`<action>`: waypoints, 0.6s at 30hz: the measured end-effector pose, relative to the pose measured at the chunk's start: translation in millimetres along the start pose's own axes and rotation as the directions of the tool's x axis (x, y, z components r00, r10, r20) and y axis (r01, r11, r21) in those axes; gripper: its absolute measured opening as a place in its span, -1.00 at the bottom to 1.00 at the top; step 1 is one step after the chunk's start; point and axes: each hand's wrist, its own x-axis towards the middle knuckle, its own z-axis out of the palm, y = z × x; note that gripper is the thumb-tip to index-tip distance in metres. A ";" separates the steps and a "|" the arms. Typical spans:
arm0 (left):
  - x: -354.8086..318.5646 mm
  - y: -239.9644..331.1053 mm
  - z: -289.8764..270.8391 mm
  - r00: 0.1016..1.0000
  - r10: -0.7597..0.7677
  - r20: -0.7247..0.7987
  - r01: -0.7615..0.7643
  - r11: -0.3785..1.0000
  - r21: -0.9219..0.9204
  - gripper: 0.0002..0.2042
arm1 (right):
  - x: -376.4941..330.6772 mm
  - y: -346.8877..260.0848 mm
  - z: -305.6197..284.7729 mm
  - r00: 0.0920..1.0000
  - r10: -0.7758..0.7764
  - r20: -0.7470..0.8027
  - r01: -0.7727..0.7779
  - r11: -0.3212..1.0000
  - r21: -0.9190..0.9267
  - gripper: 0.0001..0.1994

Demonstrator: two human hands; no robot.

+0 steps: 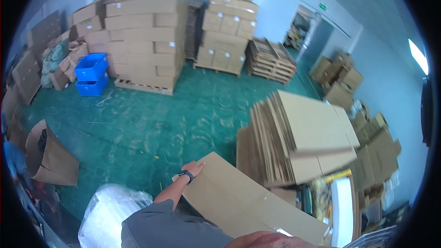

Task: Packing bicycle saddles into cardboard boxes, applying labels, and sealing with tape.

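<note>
A long brown cardboard box [234, 193] slants across the lower middle, a strip of clear tape showing on its upper face. My left hand [195, 169], with a dark watch on the wrist, grips the box at its far left edge, fingers bent over the cardboard. Bare skin of my right arm [271, 239] shows at the lower edge, across the near part of the box. The right hand itself cannot be made out. Just beyond the box, to the right, leans a thick stack of flattened cartons [317, 124].
White plastic wrapping [108, 213] bulges beside my left arm. An open brown carton [59, 160] stands on the green floor [151, 124] at left. Farther back are blue crates [92, 85], stacked boxes [142, 46] and wooden pallets [271, 59]. More cartons [376, 160] line the right wall.
</note>
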 end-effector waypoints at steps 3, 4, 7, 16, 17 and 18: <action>88.2 -64.6 -91.8 0.991 -0.124 -0.046 0.121 0.991 -0.057 -0.07 | 86.9 91.8 118.9 0.993 0.039 0.112 -0.039 0.999 -0.001 -0.31; 106.7 -76.7 -128.9 0.987 -0.143 -0.068 0.136 0.985 -0.103 -0.08 | 111.5 112.6 155.2 0.989 0.045 0.140 -0.044 0.999 -0.011 -0.31; 168.8 -125.5 -226.1 0.961 -0.202 -0.186 0.180 0.975 -0.131 -0.08 | 185.0 197.3 267.8 0.968 0.099 0.231 -0.096 0.995 -0.024 -0.32; 359.7 -169.5 -468.4 0.900 -0.312 -0.303 0.293 0.950 -0.110 -0.10 | 380.0 546.9 616.4 0.864 0.197 0.463 -0.243 0.969 0.040 -0.32; 387.5 -161.4 -508.4 0.886 -0.274 -0.374 0.272 0.960 -0.058 -0.09 | 400.1 589.1 663.4 0.850 0.196 0.489 -0.256 0.965 0.060 -0.32; 411.8 -146.8 -547.7 0.871 -0.232 -0.433 0.255 0.967 -0.005 -0.08 | 420.0 625.3 708.0 0.837 0.194 0.511 -0.268 0.961 0.073 -0.32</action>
